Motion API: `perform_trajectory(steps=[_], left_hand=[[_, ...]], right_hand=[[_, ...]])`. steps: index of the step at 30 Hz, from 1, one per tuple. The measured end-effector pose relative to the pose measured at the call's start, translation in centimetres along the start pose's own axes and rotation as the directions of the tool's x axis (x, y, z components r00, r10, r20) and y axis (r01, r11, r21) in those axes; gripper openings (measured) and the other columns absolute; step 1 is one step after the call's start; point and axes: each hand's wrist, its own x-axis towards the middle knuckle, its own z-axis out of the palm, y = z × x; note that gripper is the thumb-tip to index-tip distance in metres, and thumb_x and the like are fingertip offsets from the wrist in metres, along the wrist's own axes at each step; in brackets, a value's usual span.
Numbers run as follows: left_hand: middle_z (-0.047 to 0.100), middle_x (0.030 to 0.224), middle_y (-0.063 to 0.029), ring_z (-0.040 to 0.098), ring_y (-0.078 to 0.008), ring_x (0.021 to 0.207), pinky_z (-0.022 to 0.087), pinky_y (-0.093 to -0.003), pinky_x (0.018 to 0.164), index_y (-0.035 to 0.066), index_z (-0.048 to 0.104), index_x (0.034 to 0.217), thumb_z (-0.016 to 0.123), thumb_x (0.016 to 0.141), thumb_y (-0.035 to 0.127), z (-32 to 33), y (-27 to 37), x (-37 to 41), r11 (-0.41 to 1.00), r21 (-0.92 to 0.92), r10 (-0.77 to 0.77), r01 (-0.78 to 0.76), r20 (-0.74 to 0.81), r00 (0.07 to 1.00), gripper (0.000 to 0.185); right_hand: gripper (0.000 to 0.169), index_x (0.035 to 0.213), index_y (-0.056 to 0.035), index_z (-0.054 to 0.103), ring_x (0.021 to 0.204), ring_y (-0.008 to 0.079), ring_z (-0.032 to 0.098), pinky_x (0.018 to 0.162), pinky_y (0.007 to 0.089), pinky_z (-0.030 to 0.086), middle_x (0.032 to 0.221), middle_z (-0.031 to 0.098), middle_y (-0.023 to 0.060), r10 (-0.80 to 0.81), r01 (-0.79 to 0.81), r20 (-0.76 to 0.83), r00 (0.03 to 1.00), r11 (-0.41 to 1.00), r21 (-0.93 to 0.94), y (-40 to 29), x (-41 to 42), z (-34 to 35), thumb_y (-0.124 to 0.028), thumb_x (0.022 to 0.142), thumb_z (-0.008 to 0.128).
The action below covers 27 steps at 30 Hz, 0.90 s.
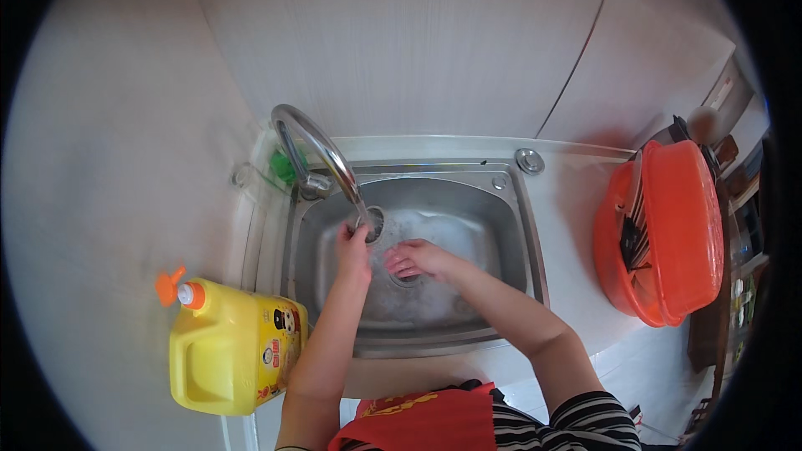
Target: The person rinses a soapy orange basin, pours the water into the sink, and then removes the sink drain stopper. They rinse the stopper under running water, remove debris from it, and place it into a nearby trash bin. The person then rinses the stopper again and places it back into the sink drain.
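Under the running chrome faucet [319, 147], my left hand [354, 254] grips a small round metal sink strainer [375, 224] by its near side. Water from the spout falls onto it. My right hand [416, 259] hovers just to the right, wet and seemingly empty, its fingers loosely bent. Partly hidden beneath those fingers is the drain opening [407, 280] in the floor of the stainless steel sink [510, 250]. White suds and shallow water spread over the sink bottom.
A large yellow jug [219, 351] with an orange pump top [168, 286] stands left of the sink. Something green [283, 166] sits behind the faucet base. A round metal lid [530, 161] lies at the back right corner. Orange plastic basins [683, 232] hold utensils on the right.
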Motion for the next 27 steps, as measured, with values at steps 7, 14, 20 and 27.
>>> perform_trajectory(steps=[7,14,20,27], left_hand=[[0.048,0.108,-0.0068,0.049,-0.0182,0.095,0.041,-0.0299,0.076,0.005,0.039,0.112,0.057,0.076,0.009,-4.5,-0.6,-1.3,0.988,-0.119,0.048,-0.098,-0.362,0.931,0.04],[0.049,0.106,-0.0054,0.051,-0.0193,0.093,0.043,-0.0335,0.076,0.012,0.038,0.114,0.054,0.077,0.011,-6.7,-3.4,-1.3,0.938,-0.265,-0.313,0.222,-0.374,0.873,0.04],[0.052,0.102,-0.0038,0.053,-0.0176,0.092,0.042,-0.0329,0.077,0.013,0.041,0.11,0.053,0.078,0.012,-4.4,-4.1,-0.1,0.893,-0.277,-0.397,0.353,-0.121,0.91,0.034],[0.053,0.1,-0.0015,0.052,-0.0148,0.09,0.042,-0.0328,0.075,0.012,0.046,0.106,0.056,0.079,0.014,2.0,-2.4,1.7,0.958,-0.007,-0.287,0.287,-0.034,0.957,0.029]], right_hand=[[0.033,0.102,0.0068,0.047,0.104,0.0286,0.047,0.092,0.0374,0.038,0.109,0.049,0.0201,0.029,0.02,-0.036,0.999,0.42,0.907,-1.4,6.0,4.8,-0.017,0.088,0.029],[0.038,0.105,0.0069,0.046,0.116,0.0299,0.037,0.098,0.0404,0.03,0.122,0.038,0.0228,-0.376,-0.168,0.329,0.866,0.4,0.901,-3.6,7.5,3.1,-0.023,0.089,0.029],[0.044,0.109,0.0036,0.05,0.117,0.0263,0.037,0.099,0.0384,0.025,0.124,0.04,0.0173,-0.162,-0.087,0.529,0.833,0.906,0.414,-6.2,-0.7,-4.2,-0.031,0.089,0.032],[0.039,0.102,-0.0019,0.055,0.091,0.0314,0.052,0.081,0.0385,0.04,0.1,0.056,0.0183,0.395,0.048,0.077,0.916,0.084,-0.995,3.7,-3.5,-13.9,-0.031,0.085,0.036]])
